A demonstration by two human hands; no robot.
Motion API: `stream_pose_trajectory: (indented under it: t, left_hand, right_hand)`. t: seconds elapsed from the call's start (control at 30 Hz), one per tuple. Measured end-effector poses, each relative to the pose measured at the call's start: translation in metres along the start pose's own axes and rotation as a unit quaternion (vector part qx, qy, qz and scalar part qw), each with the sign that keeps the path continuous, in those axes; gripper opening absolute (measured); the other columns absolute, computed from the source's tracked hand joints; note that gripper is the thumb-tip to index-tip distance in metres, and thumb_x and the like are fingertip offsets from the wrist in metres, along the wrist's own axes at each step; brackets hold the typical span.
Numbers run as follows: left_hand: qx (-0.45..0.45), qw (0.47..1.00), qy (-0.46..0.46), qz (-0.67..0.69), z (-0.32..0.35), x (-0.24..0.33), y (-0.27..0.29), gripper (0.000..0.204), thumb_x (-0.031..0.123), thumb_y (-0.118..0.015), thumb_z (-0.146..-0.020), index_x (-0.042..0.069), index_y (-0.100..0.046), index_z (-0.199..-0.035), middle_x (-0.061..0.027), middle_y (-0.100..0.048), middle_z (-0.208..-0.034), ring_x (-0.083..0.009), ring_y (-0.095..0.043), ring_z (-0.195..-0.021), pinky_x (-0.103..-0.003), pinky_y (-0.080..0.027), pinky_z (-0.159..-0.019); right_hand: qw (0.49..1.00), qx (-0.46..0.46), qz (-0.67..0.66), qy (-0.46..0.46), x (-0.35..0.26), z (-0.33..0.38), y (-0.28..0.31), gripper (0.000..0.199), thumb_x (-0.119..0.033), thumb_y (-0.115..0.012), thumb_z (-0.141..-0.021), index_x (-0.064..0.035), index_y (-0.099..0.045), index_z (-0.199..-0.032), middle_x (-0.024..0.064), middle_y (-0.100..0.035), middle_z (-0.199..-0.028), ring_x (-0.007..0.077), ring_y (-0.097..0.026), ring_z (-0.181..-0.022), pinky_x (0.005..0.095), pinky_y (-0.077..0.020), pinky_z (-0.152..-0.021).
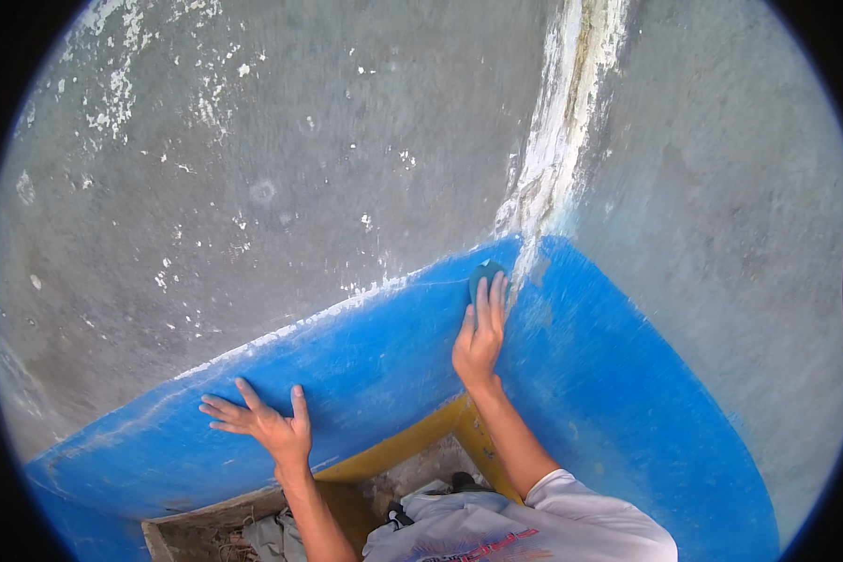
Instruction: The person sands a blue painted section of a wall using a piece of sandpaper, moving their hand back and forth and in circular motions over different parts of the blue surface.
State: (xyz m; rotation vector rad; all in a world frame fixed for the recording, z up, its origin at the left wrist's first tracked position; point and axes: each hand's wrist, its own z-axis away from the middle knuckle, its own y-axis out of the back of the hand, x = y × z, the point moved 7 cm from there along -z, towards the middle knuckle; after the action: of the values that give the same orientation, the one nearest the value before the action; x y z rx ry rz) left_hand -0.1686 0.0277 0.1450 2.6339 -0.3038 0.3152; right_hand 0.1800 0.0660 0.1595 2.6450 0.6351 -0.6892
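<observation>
While the left hand (276,431) is at 10 o'clock from the person's shirt (525,520), fingers spread apart over the blue wall band (375,361), the right hand (480,348) is at 12, straight fingers over a teal pad (482,273) on that band. Can't tell if they clamp it or just press. White streak (557,140) at the pad's 1 o'clock; yellow edging (398,442), right hand's 7.

Head fisheye, left of pair, looks down and forward from above the shirt (595,526) below the grip, fairly near, right hand (480,342) on teal pad (480,272) around mid-view, wall corner (526,267) just right of grip, both forearms in frame.
</observation>
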Motion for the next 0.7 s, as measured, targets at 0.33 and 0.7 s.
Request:
stream_pose_trajectory:
  t: [0.33, 0.7]
  left_hand:
    - [-0.01, 1.0, 0.003, -0.003, 0.001, 0.0, -0.002, 0.095, 0.048, -0.067, -0.086, 0.02, -0.012, -0.158, -0.0275, 0.014, -0.159, -0.0518, 0.016, -0.144, -0.075, 0.009, -0.104]
    - [-0.011, 1.0, 0.008, -0.001, 0.001, 0.0, -0.002, 0.095, 0.046, -0.067, -0.086, 0.02, -0.012, -0.158, -0.0266, 0.015, -0.159, -0.0506, 0.017, -0.145, -0.075, 0.01, -0.104]
  right_hand:
    - [0.994, -0.062, 0.0, 0.089, 0.0, 0.02, -0.016, 0.049, 0.0, -0.053, -0.09, 0.0016, -0.05, -0.139, 0.0273, -0.034, -0.151, 0.0472, -0.022, -0.144, 0.0521, -0.0214, -0.118]
    - [0.996, -0.021, 0.001, 0.086, -0.001, -0.002, -0.005, 0.043, 0.001, -0.048, -0.094, 0.007, -0.05, -0.137, 0.0289, -0.036, -0.15, 0.0472, -0.026, -0.142, 0.0503, -0.0255, -0.116]
